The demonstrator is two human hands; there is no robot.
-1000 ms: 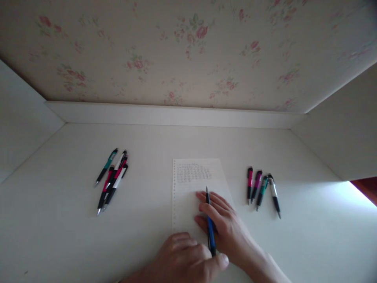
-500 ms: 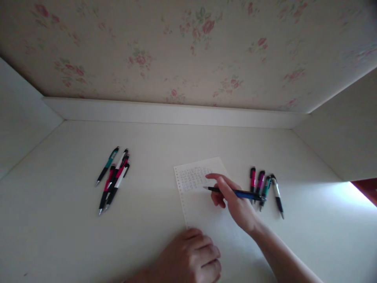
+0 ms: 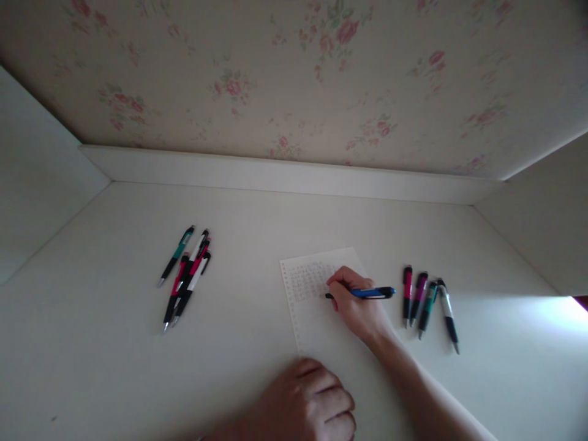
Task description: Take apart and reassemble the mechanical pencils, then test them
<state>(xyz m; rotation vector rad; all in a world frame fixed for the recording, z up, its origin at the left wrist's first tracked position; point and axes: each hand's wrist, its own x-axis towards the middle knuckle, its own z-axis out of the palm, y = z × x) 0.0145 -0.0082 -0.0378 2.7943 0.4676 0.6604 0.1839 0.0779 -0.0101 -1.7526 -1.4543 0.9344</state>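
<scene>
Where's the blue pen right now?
In the head view, the blue pen is right of centre, held in the right hand, its tip near the writing on the paper, left of the pink-and-black pen.

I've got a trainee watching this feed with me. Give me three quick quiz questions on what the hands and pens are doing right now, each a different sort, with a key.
1. Multiple choice: what colour is the pen in the right hand? A) white B) blue C) purple
2. True or false: the left hand rests over the lower part of the hole-punched paper sheet.
3. Count: how many ballpoint pens lie to the right of the sheet?

Key:
1. B; the blue ballpoint pen is between the right hand's fingers.
2. True.
3. Four.
</scene>
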